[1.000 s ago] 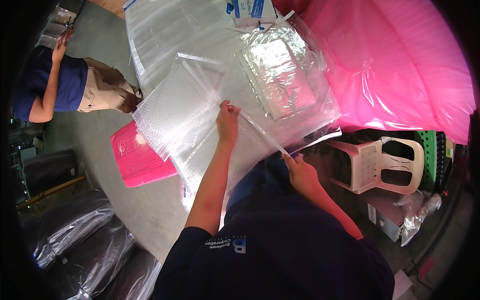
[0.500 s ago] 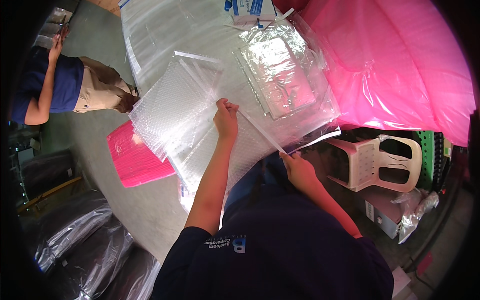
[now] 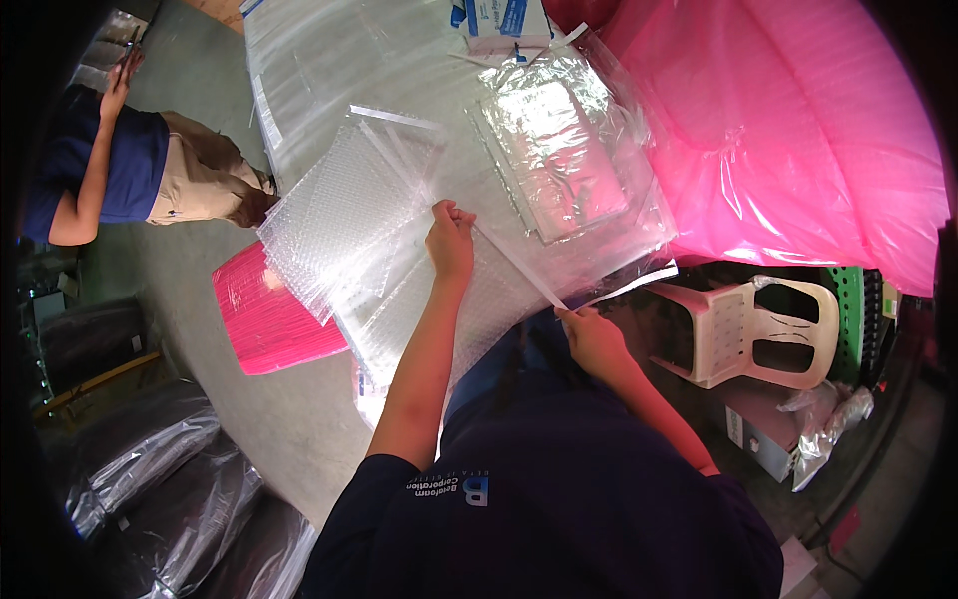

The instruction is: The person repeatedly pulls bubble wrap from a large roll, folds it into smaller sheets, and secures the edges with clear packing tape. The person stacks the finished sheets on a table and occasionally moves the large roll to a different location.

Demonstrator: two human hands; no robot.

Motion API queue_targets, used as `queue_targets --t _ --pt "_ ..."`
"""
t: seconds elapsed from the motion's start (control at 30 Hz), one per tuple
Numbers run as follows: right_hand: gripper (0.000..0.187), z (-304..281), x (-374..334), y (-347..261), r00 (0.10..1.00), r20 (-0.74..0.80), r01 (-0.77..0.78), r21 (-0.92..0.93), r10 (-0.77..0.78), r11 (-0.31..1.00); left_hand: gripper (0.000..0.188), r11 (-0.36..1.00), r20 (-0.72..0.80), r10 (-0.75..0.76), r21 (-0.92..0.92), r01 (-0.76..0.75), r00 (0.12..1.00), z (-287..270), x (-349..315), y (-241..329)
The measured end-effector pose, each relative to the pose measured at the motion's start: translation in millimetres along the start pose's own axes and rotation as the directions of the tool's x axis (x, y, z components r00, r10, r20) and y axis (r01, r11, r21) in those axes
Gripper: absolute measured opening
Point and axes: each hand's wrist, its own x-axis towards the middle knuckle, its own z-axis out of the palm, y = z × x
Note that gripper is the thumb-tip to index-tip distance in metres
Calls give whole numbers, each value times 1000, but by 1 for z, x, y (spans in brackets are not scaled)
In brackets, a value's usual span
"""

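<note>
A bubble-wrap pouch (image 3: 439,304) lies at the near edge of the table, with a pale strip along its far right edge. My left hand (image 3: 451,240) is closed on the strip's upper end, fingers curled. At the lower right end, my right hand (image 3: 591,337) pinches the pouch's corner, so the edge runs straight between both hands. Left of my left hand lies a fanned stack of clear bubble-wrap pouches (image 3: 334,205), with white strips at their tops. Beyond my right hand rests a pile of flat, shiny clear plastic bags (image 3: 559,160).
Pink plastic sheeting (image 3: 778,130) bulges at the right. Below it are a beige plastic chair (image 3: 763,334) and a grey box (image 3: 763,429). A blue-and-white box (image 3: 506,25) sits at the table's far side. A pink wrapped bundle (image 3: 274,314) stands left; another person (image 3: 130,165) is beyond.
Both hands keep their hold on the pouch edge with hardly any movement. The whole view has shifted very slightly.
</note>
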Motion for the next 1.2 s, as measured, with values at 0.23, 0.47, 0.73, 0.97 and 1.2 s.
queue_targets --t 0.23,0.47,0.73,0.97,1.2 --pt "31 5 2 4 1000 15 -12 -14 13 1000 31 1000 5 -9 10 9 1000 0 1 0" --pt "31 4 4 5 999 45 -24 -13 25 1000 29 1000 3 -6 15 6 1000 0 1 0" --pt "32 2 4 5 999 42 -7 -32 9 999 29 999 -11 11 34 -11 1000 0 1 0" --pt "33 3 5 9 999 45 -5 -35 7 999 31 999 0 -1 38 1 1000 1 1 1" --pt "33 4 8 12 999 43 4 -54 -1 999 34 982 -53 135 142 -126 989 8 -7 -5"
